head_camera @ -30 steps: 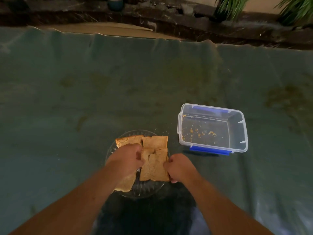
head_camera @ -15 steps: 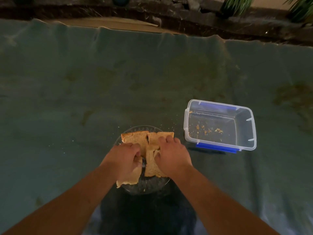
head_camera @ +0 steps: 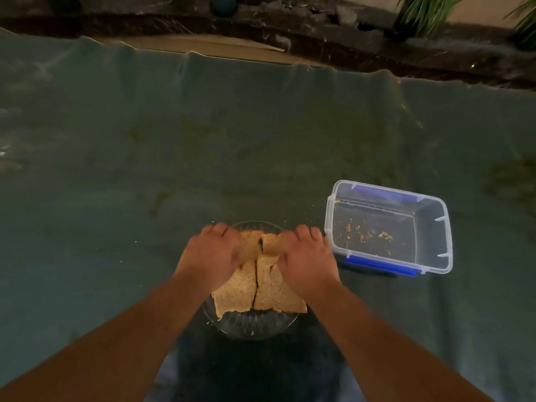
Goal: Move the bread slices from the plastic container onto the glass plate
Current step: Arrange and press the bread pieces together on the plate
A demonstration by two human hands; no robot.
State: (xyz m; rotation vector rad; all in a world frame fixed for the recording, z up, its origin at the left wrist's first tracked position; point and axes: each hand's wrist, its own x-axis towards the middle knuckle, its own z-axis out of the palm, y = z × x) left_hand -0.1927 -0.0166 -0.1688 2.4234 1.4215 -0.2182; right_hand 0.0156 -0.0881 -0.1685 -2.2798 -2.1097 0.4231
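Several brown bread slices (head_camera: 237, 291) lie side by side on the glass plate (head_camera: 252, 326), close in front of me. My left hand (head_camera: 208, 253) rests on the far left slices, fingers curled over the plate's far rim. My right hand (head_camera: 304, 256) lies on the far right slices, fingers bent down onto them. Both hands hide the far half of the bread. The clear plastic container (head_camera: 435, 227) with blue clips stands to the right of the plate and holds only crumbs.
A teal cloth (head_camera: 145, 169) covers the whole table, with scattered crumbs near the plate. Beyond its far edge runs a dark stone ledge (head_camera: 319, 30) with green plants (head_camera: 420, 10) at the right. A dark shape lies below the plate at the near edge.
Both hands have slid forward from the near slices to the far slices. The near slices, covered before, now show side by side.
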